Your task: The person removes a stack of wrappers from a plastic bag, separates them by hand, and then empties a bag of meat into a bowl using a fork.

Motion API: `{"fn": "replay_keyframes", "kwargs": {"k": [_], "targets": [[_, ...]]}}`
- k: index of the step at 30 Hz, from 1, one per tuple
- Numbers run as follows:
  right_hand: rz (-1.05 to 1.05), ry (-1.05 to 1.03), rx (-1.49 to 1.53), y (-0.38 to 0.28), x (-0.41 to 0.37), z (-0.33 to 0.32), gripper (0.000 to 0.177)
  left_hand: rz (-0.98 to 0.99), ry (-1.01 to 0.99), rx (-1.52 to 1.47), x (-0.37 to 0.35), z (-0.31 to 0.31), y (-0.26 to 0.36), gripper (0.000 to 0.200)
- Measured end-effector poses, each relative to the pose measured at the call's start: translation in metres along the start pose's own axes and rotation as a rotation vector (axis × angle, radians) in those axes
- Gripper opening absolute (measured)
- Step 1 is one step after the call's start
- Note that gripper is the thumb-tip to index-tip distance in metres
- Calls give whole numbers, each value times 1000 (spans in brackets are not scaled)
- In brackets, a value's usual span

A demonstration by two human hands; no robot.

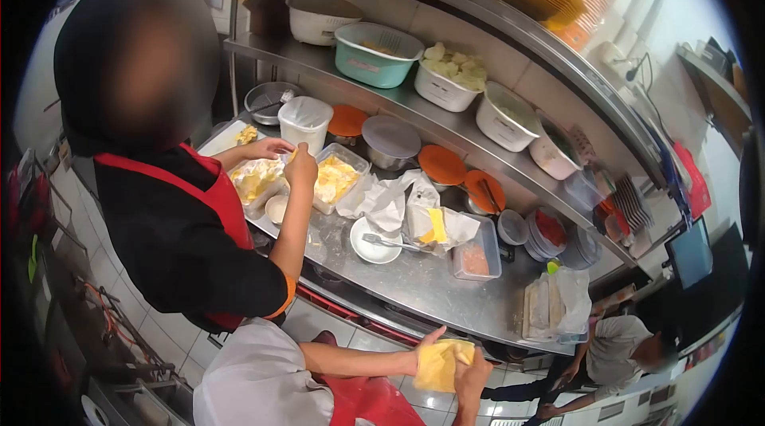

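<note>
A floppy yellow sheet, like a dough wrapper (437, 367), is held up in front of my red apron, off the counter's edge. My left hand (426, 353) grips its upper left side, the thumb showing above it. On its right edge, my right hand (473, 378) is closed with bent fingers. Another yellow piece (434, 225) lies on crumpled white paper (458, 228) on the steel counter (343, 255). Near that paper a fork (390, 243) rests across a small white bowl (373, 249). A clear tub of pinkish filling (474, 259) stands to the right.
A co-worker in a red apron (227, 195) handles yellow food over clear tubs (336, 180) at the left. Lidded bowls (390, 139) line the counter's back. Baskets (378, 59) fill the shelf above. Another person (621, 354) sits at the lower right.
</note>
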State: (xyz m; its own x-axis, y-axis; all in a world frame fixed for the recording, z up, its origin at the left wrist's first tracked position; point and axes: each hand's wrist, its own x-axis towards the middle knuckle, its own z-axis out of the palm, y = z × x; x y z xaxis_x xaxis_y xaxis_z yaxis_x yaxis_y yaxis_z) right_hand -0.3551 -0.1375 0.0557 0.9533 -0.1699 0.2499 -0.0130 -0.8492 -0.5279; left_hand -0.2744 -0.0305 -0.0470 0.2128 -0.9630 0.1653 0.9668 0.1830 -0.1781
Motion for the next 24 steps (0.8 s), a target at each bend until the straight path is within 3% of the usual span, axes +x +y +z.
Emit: {"fn": "replay_keyframes", "kwargs": {"k": [1, 2, 4, 7, 9, 11, 14, 17, 18, 21, 22, 23, 24], "targets": [[10, 46, 250, -2, 2, -6, 30, 117, 551, 50, -6, 29, -3, 80], [58, 21, 724, -13, 3, -12, 29, 77, 349, 83, -6, 14, 3, 80], [-52, 32, 951, -18, 4, -9, 27, -6, -37, 155, -9, -30, 19, 81], [-496, 154, 170, 22, 9, 9, 26, 8, 80, 231, -13, 5, 9, 79], [-71, -63, -195, -1, 11, -2, 30, 107, 315, 201, -16, 36, -8, 73], [2, -19, -94, -10, 14, -5, 30, -11, 146, 38, -21, 26, 2, 66], [-34, -163, -172, -6, 24, -24, 34, -156, 175, 188, -28, 48, 2, 55], [183, -244, -323, -4, 28, -29, 41, -175, 286, 534, -22, 38, -4, 47], [104, -177, -253, 27, 23, -18, 53, -176, 297, 542, -13, 19, -4, 47], [490, 57, 486, 93, 2, -4, 62, -161, 354, 571, -10, 28, -6, 50], [684, 109, 986, 89, -12, 2, 73, -241, 365, 473, -16, 46, -5, 50], [659, -84, 1374, 75, -26, 3, 78, -292, 400, 444, -21, 55, -1, 49], [753, -65, 1577, 67, -51, 6, 80, -146, 381, 475, -12, 30, -26, 48]]}}
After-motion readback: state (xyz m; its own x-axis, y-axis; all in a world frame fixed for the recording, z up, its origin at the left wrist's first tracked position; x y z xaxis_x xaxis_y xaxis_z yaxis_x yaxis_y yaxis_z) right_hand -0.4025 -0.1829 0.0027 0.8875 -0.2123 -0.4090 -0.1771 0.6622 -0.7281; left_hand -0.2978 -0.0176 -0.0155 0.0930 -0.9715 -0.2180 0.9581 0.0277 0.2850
